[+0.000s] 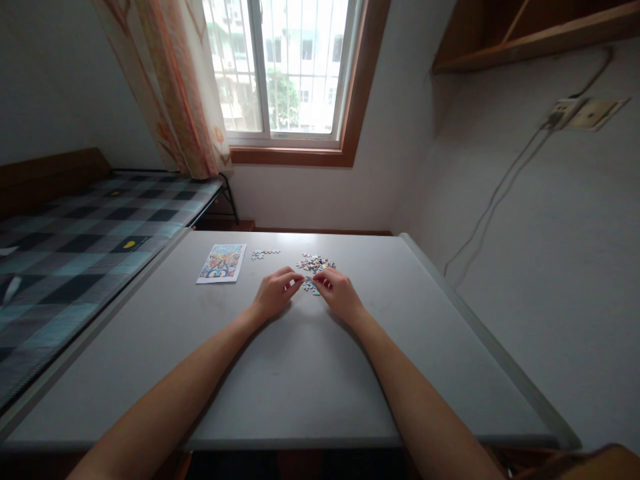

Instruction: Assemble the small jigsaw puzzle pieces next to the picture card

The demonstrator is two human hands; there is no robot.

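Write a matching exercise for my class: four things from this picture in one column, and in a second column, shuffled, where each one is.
1. picture sheet
2. heap of puzzle pieces
3. checked mattress
4. power socket

A. below the shelf, on the picture's right
B. on the table, just beyond the right hand
C. beyond the table's left edge
D. on the table, left of the left hand

Right pairs: 1-D, 2-B, 3-C, 4-A.

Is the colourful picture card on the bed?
No, the picture card lies on the table, left of the puzzle pieces.
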